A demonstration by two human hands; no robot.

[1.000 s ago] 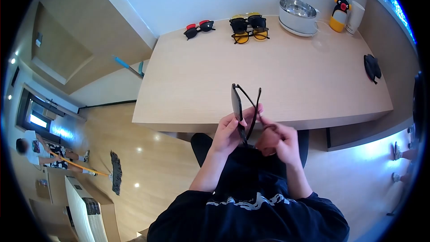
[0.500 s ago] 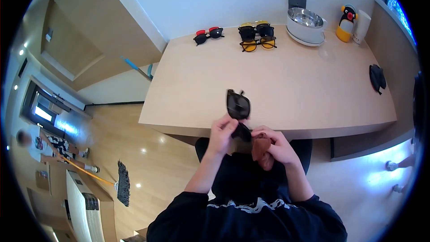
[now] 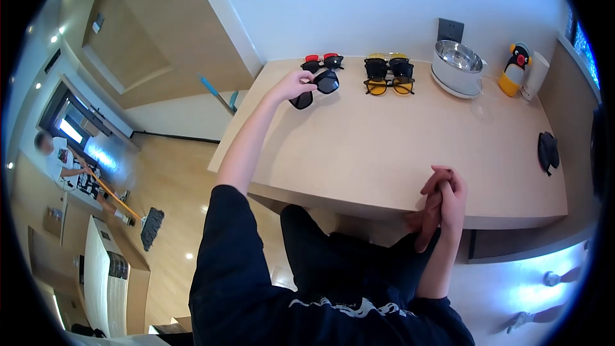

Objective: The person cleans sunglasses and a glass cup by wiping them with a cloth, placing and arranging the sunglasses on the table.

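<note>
Black sunglasses with dark lenses [image 3: 327, 82] hang from the closed fingers of my left hand [image 3: 295, 85] over the back left of the table. Just behind them lie red and black sunglasses [image 3: 332, 61]. My right hand [image 3: 452, 197], by the table's front edge, is closed around a crumpled reddish-brown cloth [image 3: 428, 223]. To the right of my left hand, a row of glasses rests near the wall: dark sunglasses [image 3: 378, 66] and a pair with yellow lenses [image 3: 404, 88]. Folded dark sunglasses [image 3: 548, 152] sit at the table's right edge.
At the back right of the table [image 3: 359, 154] stand a steel-lined white bowl [image 3: 456, 77], a penguin figure [image 3: 512, 74] and a white cylinder [image 3: 535, 77]. A person [image 3: 67, 160] at far left holds a mop [image 3: 152, 229] on the floor.
My left hand has carried the sunglasses from the front edge to the back left of the table. The right hand has moved right with the cloth, and the view has shifted.
</note>
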